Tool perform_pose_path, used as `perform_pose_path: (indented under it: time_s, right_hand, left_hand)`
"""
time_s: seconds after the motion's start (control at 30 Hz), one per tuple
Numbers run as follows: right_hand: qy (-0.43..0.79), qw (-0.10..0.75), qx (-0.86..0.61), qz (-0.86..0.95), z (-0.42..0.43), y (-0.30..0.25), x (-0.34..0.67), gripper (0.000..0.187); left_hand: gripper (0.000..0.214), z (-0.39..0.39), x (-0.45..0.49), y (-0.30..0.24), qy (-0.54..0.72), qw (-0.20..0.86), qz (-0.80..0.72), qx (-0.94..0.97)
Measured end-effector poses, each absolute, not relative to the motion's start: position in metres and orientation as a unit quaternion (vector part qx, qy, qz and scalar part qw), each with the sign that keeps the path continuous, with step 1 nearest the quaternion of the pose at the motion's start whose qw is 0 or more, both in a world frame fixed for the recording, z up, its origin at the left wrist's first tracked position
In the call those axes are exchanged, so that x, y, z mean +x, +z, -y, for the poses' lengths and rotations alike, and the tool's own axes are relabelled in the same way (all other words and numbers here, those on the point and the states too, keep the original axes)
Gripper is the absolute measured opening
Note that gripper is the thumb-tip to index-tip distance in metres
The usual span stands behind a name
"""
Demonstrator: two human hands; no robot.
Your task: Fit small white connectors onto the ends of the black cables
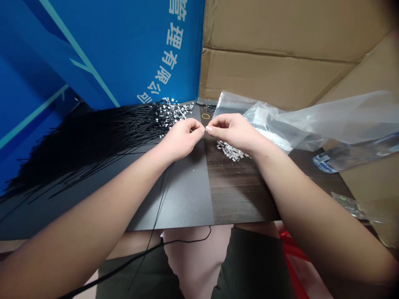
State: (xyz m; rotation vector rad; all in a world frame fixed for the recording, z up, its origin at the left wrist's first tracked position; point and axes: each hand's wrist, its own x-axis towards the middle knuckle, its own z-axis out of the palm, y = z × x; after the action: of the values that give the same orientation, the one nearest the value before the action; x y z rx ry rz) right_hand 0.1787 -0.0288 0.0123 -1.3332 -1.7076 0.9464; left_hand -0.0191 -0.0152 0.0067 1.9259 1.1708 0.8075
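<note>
My left hand (182, 137) and my right hand (232, 131) meet fingertip to fingertip above the table's middle, both pinched closed. The left hand pinches thin black cords (160, 195) that trail down over the table's front edge. What the right fingertips pinch is too small to make out. A small heap of silver metal clips (232, 151) lies just under my right hand. A large bundle of black cords with silver clipped ends (102, 133) fans across the table's left side.
A dark mat (183, 199) covers the left part of the wooden table (240, 187). Clear plastic bags (311, 120) lie at the right, a blue printed board (109, 50) and cardboard (280, 54) stand behind. A small yellow ring (205, 116) lies near the back.
</note>
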Motion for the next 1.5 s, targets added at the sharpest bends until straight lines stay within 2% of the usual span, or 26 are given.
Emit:
perform_pose_path:
  time_s: [0.13, 0.2, 0.27, 0.33, 0.4, 0.5, 0.6, 0.7, 0.8, 0.87, 1.0, 1.17, 1.37, 1.5]
  right_hand:
    - [0.359, 0.415, -0.525, 0.65, 0.025, 0.011, 0.181, 0.012]
    - [0.367, 0.45, -0.538, 0.611, 0.023, 0.012, 0.184, 0.014]
    - [0.378, 0.474, -0.544, 0.58, 0.021, 0.015, 0.189, 0.018]
    - [0.375, 0.496, -0.54, 0.568, 0.018, 0.019, 0.194, 0.028]
    - [0.343, 0.522, -0.543, 0.561, 0.016, 0.022, 0.199, 0.034]
    - [0.255, 0.538, -0.579, 0.557, 0.014, 0.023, 0.205, 0.028]
    - [0.196, 0.493, -0.619, 0.58, 0.014, 0.022, 0.209, 0.025]
    - [0.191, 0.385, -0.639, 0.638, 0.016, 0.022, 0.211, 0.02]
    - [0.198, 0.262, -0.636, 0.698, 0.018, 0.023, 0.211, 0.01]
    - [0.189, 0.21, -0.629, 0.724, 0.019, 0.022, 0.212, 0.005]
    - [0.18, 0.169, -0.64, 0.727, 0.017, 0.02, 0.216, 0.01]
    - [0.216, 0.106, -0.651, 0.72, 0.018, 0.021, 0.216, 0.005]
    - [0.189, 0.095, -0.66, 0.721, 0.019, 0.019, 0.209, 0.014]
    - [0.166, 0.16, -0.639, 0.734, 0.018, 0.016, 0.205, 0.009]
  left_hand:
    - [0.018, 0.019, -0.02, 0.008, 0.314, 0.474, -0.441, 0.695]
    - [0.021, 0.021, -0.028, 0.015, 0.276, 0.525, -0.44, 0.674]
    - [0.024, 0.02, -0.042, 0.029, 0.208, 0.524, -0.455, 0.689]
    - [0.029, 0.013, -0.061, 0.049, 0.156, 0.447, -0.486, 0.735]
    - [0.035, 0.0, -0.082, 0.075, 0.133, 0.294, -0.532, 0.783]
    - [0.052, -0.028, -0.109, 0.113, 0.057, 0.072, -0.575, 0.813]
    - [0.081, -0.056, -0.128, 0.134, -0.006, -0.051, -0.562, 0.826]
    - [0.104, -0.076, -0.136, 0.126, -0.031, -0.105, -0.532, 0.839]
    - [0.093, -0.075, -0.127, 0.096, 0.003, -0.105, -0.544, 0.832]
    - [0.083, -0.06, -0.107, 0.074, 0.046, -0.09, -0.579, 0.809]
    - [0.049, -0.014, -0.052, 0.041, 0.188, -0.066, -0.551, 0.81]
    - [0.029, 0.014, -0.012, 0.014, 0.278, 0.047, -0.44, 0.853]
    - [0.024, 0.011, -0.016, -0.01, 0.313, 0.161, -0.41, 0.842]
    - [0.022, 0.013, -0.013, -0.01, 0.315, 0.216, -0.428, 0.819]
